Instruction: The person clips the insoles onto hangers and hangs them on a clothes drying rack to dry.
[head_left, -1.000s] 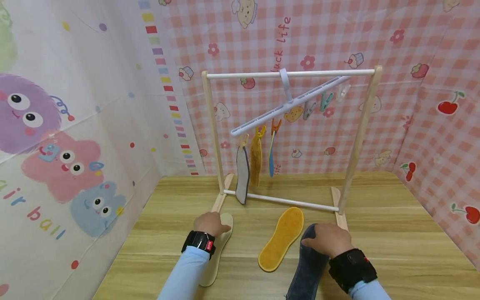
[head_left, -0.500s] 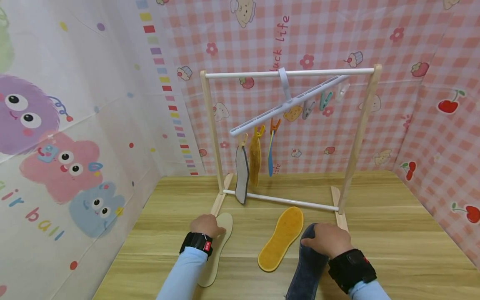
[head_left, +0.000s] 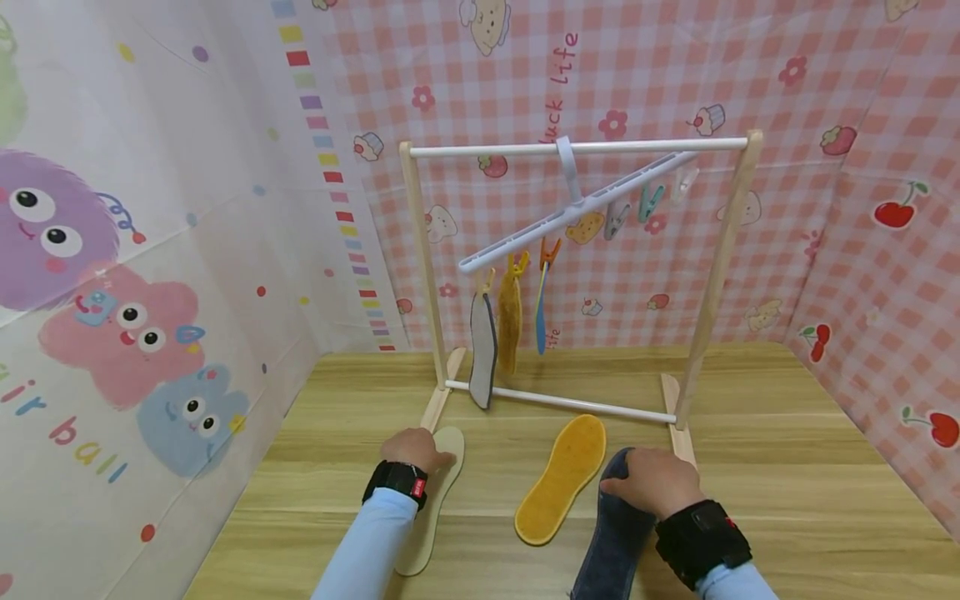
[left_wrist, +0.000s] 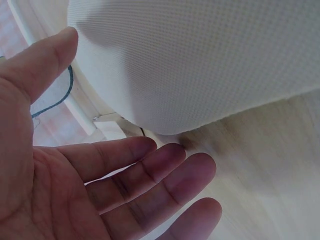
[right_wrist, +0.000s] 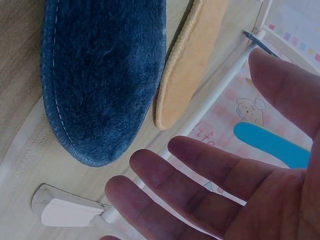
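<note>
A cream insole (head_left: 422, 533) lies on the wooden table, with my left hand (head_left: 415, 451) over the left edge of its far end. In the left wrist view the fingers (left_wrist: 187, 180) are relaxed and apart, and the thumb tip is right at the edge of the insole's woven surface (left_wrist: 200, 60). My right hand (head_left: 662, 481) hovers at the far end of a navy fleece insole (head_left: 611, 546). Seen from the right wrist, its fingers (right_wrist: 150, 200) are loosely extended with nothing between them and the thumb. A yellow-orange insole (head_left: 561, 481) lies between the hands.
Behind the insoles stands a wooden rack (head_left: 712, 292) with white bars. A white hanger (head_left: 540, 227) slants from its top bar. Clips hold a grey insole (head_left: 483, 354), a brown one (head_left: 510, 325) and a blue one (head_left: 541, 317); a teal clip (head_left: 651, 202) and others hang free.
My left hand has shifted very slightly to the left over the cream insole. My right hand and the insoles stay where they were.
</note>
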